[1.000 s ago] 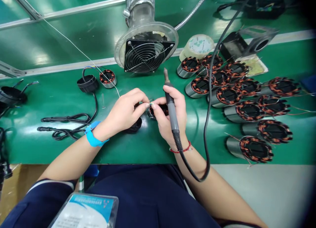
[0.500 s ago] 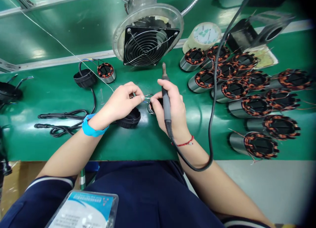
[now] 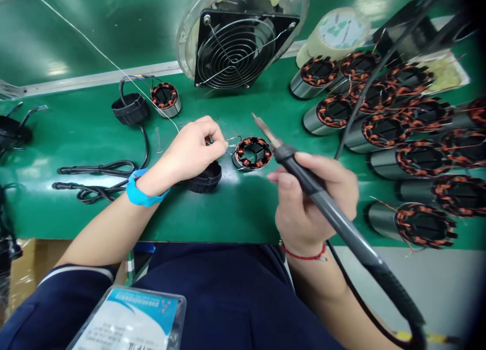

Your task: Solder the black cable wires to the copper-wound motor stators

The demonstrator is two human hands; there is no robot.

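Note:
My left hand (image 3: 201, 147), a blue band at its wrist, pinches thin wires (image 3: 231, 145) beside a copper-wound motor stator (image 3: 253, 154). A strand of solder wire (image 3: 142, 93) runs from the upper left down behind this hand; whether the fingers also hold it is hidden. Under the hand sits a black round cap (image 3: 207, 180), partly covered. My right hand (image 3: 315, 198) is closed round a soldering iron (image 3: 322, 201). The iron's tip points up and left, above and right of the stator, not touching it.
Several wound stators (image 3: 410, 160) stand in rows at the right. A fan (image 3: 233, 51) is at the back, with a tape roll (image 3: 339, 31) beside it. At left are another cap (image 3: 131, 108), a wired stator (image 3: 165, 98) and black cables (image 3: 96, 170).
My right hand has moved right and away from the stator, swinging the soldering iron to a leftward slant. The stator now shows uncovered. My left hand keeps its pinch, nearly in place.

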